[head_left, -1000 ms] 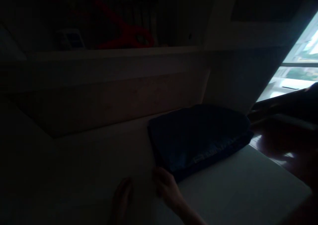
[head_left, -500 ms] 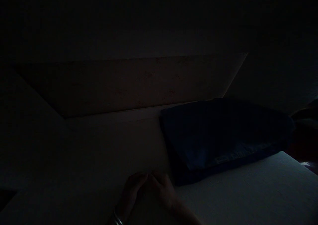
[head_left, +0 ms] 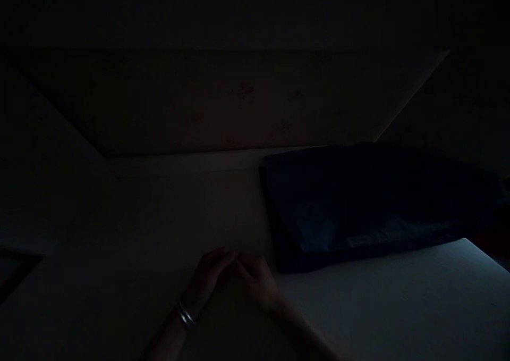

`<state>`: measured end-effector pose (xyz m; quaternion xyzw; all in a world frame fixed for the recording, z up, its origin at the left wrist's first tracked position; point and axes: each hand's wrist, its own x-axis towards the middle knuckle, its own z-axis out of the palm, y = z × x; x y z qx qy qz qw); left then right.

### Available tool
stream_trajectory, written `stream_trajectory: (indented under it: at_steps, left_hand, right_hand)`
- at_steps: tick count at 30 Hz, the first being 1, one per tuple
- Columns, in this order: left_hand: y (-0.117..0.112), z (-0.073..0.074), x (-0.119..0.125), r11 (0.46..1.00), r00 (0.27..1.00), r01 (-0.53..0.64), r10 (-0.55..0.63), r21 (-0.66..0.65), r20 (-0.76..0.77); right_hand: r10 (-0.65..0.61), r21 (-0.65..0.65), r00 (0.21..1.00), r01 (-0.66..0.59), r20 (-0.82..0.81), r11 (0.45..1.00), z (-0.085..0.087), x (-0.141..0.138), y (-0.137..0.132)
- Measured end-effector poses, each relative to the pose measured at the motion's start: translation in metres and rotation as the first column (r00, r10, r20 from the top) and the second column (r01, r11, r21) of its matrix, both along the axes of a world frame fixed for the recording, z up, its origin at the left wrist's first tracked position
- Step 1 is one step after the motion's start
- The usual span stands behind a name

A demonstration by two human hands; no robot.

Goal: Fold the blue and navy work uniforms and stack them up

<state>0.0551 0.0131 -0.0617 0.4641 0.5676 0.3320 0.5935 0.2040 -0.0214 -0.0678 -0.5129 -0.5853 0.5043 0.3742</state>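
In the dim light, my left hand point(head_left: 207, 274) and my right hand point(head_left: 258, 281) meet over a pale flat surface point(head_left: 406, 297). Their fingers are curled and the thumb tips come together. Whatever lies between them, if anything, is lost in the dark. Silvery bangles point(head_left: 185, 315) circle the left wrist. To the right of my right hand, a little apart from it, lies a dark blue folded fabric thing point(head_left: 358, 201) with faint pale lettering along its front edge.
Behind the surface is a recess with a faintly patterned back panel point(head_left: 255, 106) and a pale ledge point(head_left: 183, 163) beneath it. A dark-edged object point(head_left: 19, 270) shows at the left border. The surface's edge point(head_left: 488, 253) runs off at the right.
The view has tilted down a little, so the recess appears higher and more forearm shows. My hands stay together in much the same pose. The blue fabric has not visibly been moved.
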Motion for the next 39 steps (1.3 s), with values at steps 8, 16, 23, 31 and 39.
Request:
stream_trajectory:
  at_steps: [8,16,23,31,39]
  left_hand:
    - [-0.0011,-0.0083,-0.0007,0.998,0.989,0.049,-0.044,-0.036,0.141]
    - [-0.0012,0.0,0.0015,0.997,0.989,0.058,-0.052,-0.042,0.136]
    - [-0.0002,-0.0026,0.001,0.997,0.989,0.077,-0.075,-0.01,0.13]
    - [-0.0006,-0.0022,0.001,0.996,0.993,0.084,-0.083,-0.017,0.089]
    - [0.0013,-0.0033,0.0018,0.997,0.995,0.081,-0.081,0.004,0.057]
  right_hand:
    - [0.022,-0.034,0.999,-0.024,-0.04,0.999,0.005,0.0003,0.0003]
    - [0.036,-0.039,0.999,-0.038,-0.034,0.999,0.007,0.0012,-0.0012]
    - [0.009,-0.035,1.0,-0.009,-0.014,0.999,0.006,0.001,-0.0024]
    - [0.034,-0.017,0.998,-0.035,-0.06,0.999,0.0071,0.0036,-0.0029]
    - [0.07,0.022,0.997,-0.069,-0.036,0.997,0.0058,0.0037,-0.0019]
